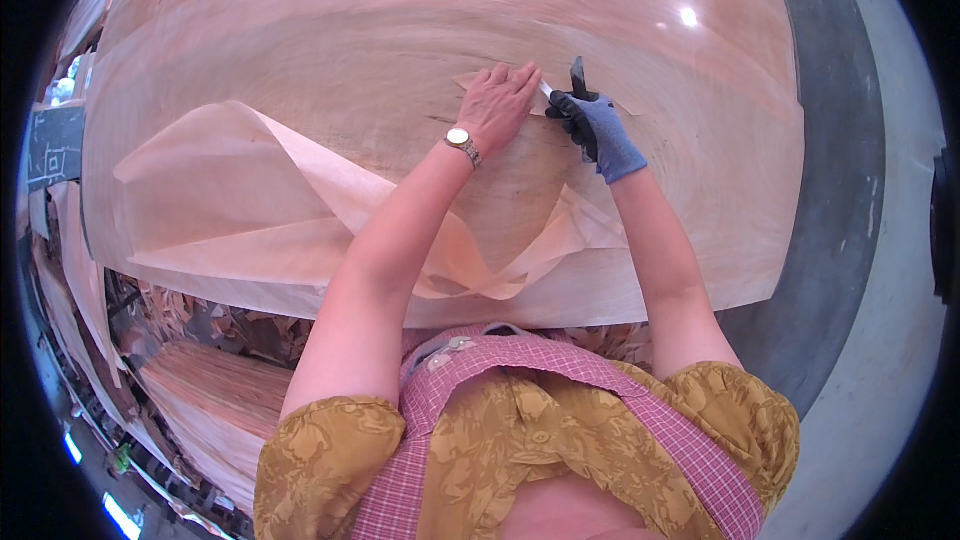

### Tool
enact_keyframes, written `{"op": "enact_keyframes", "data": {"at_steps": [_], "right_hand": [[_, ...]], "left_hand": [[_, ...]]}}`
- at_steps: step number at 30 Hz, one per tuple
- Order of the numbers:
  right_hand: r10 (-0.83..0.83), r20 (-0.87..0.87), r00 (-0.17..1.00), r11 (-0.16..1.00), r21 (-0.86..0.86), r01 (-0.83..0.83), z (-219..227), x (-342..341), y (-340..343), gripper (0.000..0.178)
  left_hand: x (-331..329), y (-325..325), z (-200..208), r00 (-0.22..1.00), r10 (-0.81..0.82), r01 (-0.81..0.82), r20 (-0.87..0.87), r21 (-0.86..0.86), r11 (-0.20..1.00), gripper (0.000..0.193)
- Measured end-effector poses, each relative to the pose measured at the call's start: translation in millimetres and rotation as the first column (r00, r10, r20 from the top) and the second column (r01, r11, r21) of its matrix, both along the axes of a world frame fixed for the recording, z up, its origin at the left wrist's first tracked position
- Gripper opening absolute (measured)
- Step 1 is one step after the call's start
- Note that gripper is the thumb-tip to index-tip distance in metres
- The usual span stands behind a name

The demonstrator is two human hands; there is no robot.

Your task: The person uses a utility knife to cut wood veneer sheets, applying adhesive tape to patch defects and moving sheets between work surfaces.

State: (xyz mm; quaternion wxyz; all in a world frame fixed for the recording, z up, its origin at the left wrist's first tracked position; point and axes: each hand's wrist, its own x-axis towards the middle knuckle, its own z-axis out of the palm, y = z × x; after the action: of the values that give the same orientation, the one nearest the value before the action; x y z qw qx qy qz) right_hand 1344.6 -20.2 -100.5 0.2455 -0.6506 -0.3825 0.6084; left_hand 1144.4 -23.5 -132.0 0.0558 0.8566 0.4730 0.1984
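A broad, pinkish wood veneer sheet [350, 50] lies spread out in front of me. My left hand [497, 108], bare and with a watch [460, 138] on its wrist, presses flat on it with the fingers stretched out. Beside those fingertips is my right hand [595, 130], in a blue and black glove, closed around a dark-handled tool [578, 75]. A thin pale strip, perhaps a blade, shows between the two hands. A small veneer piece [466, 81] lies partly hidden under them. Nearer me, a loose length of veneer [220, 180] folds and curls beneath my left forearm.
Stacked veneer [215, 380] stands low at the left, with torn scraps [170, 310] beside it. A dark grey surface [835, 170] borders the sheet on the right, and pale floor [905, 230] lies beyond. A blue-grey post [57, 145] stands at the far left.
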Motion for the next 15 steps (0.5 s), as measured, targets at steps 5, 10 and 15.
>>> {"op": "enact_keyframes", "data": {"at_steps": [5, 10, 15], "right_hand": [[-0.108, 0.959, 0.261, 0.625, 0.270, -0.733, -31.9, 24.2, 26.3, 0.028], [0.045, 0.324, 0.945, 0.988, 0.127, -0.091, 18.9, 36.3, -2.0, 0.025], [-0.183, -0.004, 0.983, 0.983, -0.018, 0.183, 8.3, 51.1, -47.5, 0.022]], "left_hand": [[13.0, 4.5, -5.9, 0.997, -0.019, 0.024, -0.071, 0.070, 0.997, 0.045], [12.2, 11.3, 5.1, 0.999, 0.004, -0.008, -0.044, -0.085, 0.996, 0.041], [42.3, -7.1, 10.0, 0.996, -0.085, 0.085, -0.013, 0.053, 0.995, 0.040]]}}
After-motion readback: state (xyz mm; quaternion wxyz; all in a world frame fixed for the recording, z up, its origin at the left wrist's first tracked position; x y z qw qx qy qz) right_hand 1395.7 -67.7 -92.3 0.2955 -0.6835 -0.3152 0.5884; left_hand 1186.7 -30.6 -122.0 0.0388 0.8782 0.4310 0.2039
